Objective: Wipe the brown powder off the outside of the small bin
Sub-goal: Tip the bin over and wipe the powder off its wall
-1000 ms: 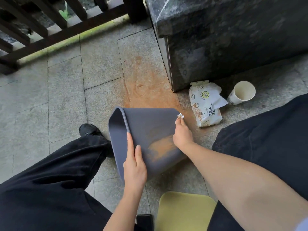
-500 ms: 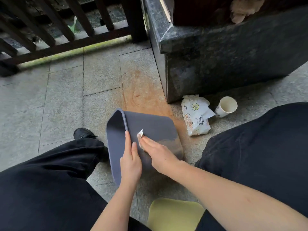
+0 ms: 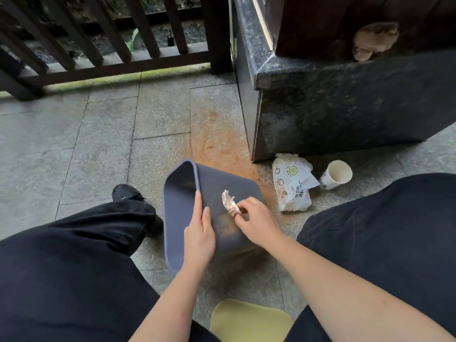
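Observation:
A small dark grey bin (image 3: 217,183) lies on its side on the stone floor between my knees, its mouth facing left. My left hand (image 3: 199,238) grips its rim, fingers flat on the outer wall. My right hand (image 3: 256,223) pinches a crumpled white wipe (image 3: 229,200), stained brown, against the upper side of the bin. A faint brown smear (image 3: 227,227) of powder shows on the wall between my two hands.
An orange-brown powder stain (image 3: 217,146) covers the floor tiles behind the bin. A pack of wipes (image 3: 291,186) and a tipped paper cup (image 3: 336,175) lie at the right, by a dark stone plinth (image 3: 345,109). A wooden railing (image 3: 111,45) runs at the back. A yellow stool (image 3: 249,322) is below.
My right hand swept the wipe from the bin's far right corner to the left across the wall, then back a little. The large brown patch has shrunk to a faint smear.

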The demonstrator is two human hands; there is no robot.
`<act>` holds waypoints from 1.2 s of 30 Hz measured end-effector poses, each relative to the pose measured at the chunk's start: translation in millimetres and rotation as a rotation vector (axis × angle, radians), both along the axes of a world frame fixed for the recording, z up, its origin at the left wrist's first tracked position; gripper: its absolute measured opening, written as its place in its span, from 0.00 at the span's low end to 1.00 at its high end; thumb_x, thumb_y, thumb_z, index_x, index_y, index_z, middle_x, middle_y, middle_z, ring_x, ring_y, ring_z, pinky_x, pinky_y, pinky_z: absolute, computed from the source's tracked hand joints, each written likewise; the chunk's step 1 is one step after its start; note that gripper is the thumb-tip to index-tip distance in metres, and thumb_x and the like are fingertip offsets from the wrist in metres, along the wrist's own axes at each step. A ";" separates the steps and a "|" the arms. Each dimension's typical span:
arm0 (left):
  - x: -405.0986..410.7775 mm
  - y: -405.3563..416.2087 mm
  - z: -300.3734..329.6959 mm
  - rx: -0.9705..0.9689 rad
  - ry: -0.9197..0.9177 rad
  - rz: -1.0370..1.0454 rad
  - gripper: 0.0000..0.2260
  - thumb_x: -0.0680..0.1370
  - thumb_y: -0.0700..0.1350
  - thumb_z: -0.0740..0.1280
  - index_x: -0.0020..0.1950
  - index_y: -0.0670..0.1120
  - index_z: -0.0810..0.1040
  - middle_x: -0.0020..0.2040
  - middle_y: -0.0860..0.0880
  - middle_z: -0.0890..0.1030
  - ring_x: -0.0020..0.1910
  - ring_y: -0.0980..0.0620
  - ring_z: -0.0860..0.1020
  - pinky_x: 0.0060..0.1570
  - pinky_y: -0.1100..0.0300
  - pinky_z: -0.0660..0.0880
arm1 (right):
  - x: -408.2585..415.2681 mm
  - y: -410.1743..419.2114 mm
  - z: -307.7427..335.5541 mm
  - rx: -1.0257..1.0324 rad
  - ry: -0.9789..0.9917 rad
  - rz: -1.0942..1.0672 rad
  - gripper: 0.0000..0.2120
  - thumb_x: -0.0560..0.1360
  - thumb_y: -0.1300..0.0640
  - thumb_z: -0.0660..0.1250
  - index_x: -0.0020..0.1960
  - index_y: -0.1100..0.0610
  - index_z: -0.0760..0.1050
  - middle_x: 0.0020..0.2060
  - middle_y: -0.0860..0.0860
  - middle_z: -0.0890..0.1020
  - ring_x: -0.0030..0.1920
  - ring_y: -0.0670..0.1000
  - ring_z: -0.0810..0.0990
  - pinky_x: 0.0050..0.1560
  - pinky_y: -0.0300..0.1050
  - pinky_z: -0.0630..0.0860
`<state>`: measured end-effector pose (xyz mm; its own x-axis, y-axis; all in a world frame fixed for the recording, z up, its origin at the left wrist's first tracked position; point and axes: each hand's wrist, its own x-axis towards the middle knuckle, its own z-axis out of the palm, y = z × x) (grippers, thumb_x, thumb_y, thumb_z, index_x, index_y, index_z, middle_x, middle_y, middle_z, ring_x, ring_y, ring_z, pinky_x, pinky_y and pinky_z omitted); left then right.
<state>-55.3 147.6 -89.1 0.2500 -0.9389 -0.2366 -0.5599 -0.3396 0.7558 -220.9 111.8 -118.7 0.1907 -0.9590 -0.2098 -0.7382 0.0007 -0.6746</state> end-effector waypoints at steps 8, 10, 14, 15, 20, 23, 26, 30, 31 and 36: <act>-7.0 -5.3 -0.8 -0.004 0.008 0.016 0.21 0.84 0.56 0.53 0.74 0.74 0.54 0.30 0.69 0.73 0.34 0.79 0.71 0.38 0.82 0.64 | -6.3 -23.4 8.6 0.359 -0.517 -0.249 0.08 0.65 0.55 0.67 0.32 0.59 0.74 0.40 0.50 0.84 0.42 0.50 0.80 0.48 0.47 0.73; -8.4 -6.0 -0.5 -0.007 0.007 0.015 0.21 0.84 0.56 0.53 0.74 0.75 0.53 0.31 0.67 0.71 0.34 0.79 0.71 0.38 0.82 0.64 | -11.5 -28.5 15.9 0.506 -0.688 -0.258 0.06 0.63 0.58 0.66 0.29 0.57 0.75 0.28 0.58 0.81 0.29 0.57 0.79 0.38 0.47 0.74; -11.5 -6.0 1.9 0.003 0.006 -0.011 0.21 0.85 0.56 0.52 0.74 0.75 0.52 0.37 0.82 0.71 0.39 0.82 0.69 0.41 0.83 0.62 | -19.3 -29.2 18.7 0.538 -0.721 -0.385 0.07 0.64 0.55 0.66 0.33 0.57 0.71 0.29 0.60 0.79 0.28 0.58 0.78 0.35 0.44 0.75; -11.8 -6.2 3.2 0.008 0.006 -0.012 0.21 0.85 0.56 0.52 0.74 0.75 0.51 0.38 0.84 0.69 0.39 0.83 0.68 0.41 0.83 0.62 | -20.1 -29.1 15.1 0.512 -0.646 -0.409 0.09 0.65 0.54 0.67 0.34 0.57 0.69 0.29 0.58 0.80 0.30 0.56 0.80 0.36 0.43 0.75; -6.9 -4.2 5.0 0.027 0.004 0.005 0.22 0.85 0.55 0.52 0.74 0.75 0.52 0.35 0.82 0.70 0.38 0.81 0.70 0.40 0.83 0.63 | -24.0 -23.4 -5.7 0.386 -0.248 -0.571 0.14 0.71 0.53 0.70 0.53 0.54 0.69 0.40 0.44 0.79 0.40 0.41 0.77 0.35 0.41 0.67; -1.9 -4.2 3.6 0.022 -0.013 0.011 0.22 0.85 0.54 0.53 0.74 0.75 0.52 0.36 0.83 0.70 0.38 0.81 0.70 0.40 0.83 0.63 | -16.8 -23.0 -19.3 0.361 -0.182 -0.534 0.09 0.76 0.51 0.66 0.54 0.51 0.72 0.41 0.45 0.80 0.43 0.48 0.79 0.38 0.42 0.69; -1.2 -4.3 2.9 0.033 -0.023 0.013 0.22 0.85 0.54 0.53 0.75 0.75 0.52 0.37 0.83 0.70 0.39 0.81 0.70 0.41 0.82 0.64 | -3.7 -26.7 -30.2 0.306 -0.063 -0.523 0.09 0.78 0.47 0.65 0.44 0.52 0.78 0.41 0.48 0.80 0.40 0.51 0.78 0.37 0.44 0.69; -1.2 -4.9 2.8 0.041 -0.052 -0.003 0.23 0.85 0.52 0.54 0.75 0.74 0.52 0.35 0.80 0.71 0.37 0.79 0.71 0.41 0.81 0.65 | 0.8 -37.5 -46.0 0.300 0.056 -0.638 0.12 0.79 0.47 0.65 0.46 0.54 0.79 0.47 0.50 0.75 0.39 0.52 0.74 0.40 0.44 0.68; -0.8 -5.1 2.3 0.040 -0.066 -0.004 0.23 0.85 0.52 0.54 0.74 0.75 0.52 0.33 0.76 0.73 0.36 0.78 0.71 0.41 0.80 0.66 | -0.3 -41.2 -50.5 0.302 0.033 -0.686 0.11 0.79 0.49 0.64 0.47 0.56 0.79 0.46 0.51 0.78 0.41 0.54 0.75 0.40 0.45 0.68; 7.8 -10.2 -1.3 0.017 -0.095 -0.018 0.23 0.84 0.53 0.55 0.72 0.77 0.52 0.34 0.68 0.76 0.38 0.71 0.75 0.40 0.73 0.69 | -7.1 -49.0 -73.3 0.291 -0.013 -0.862 0.11 0.80 0.61 0.63 0.58 0.53 0.79 0.47 0.57 0.82 0.44 0.57 0.76 0.42 0.46 0.68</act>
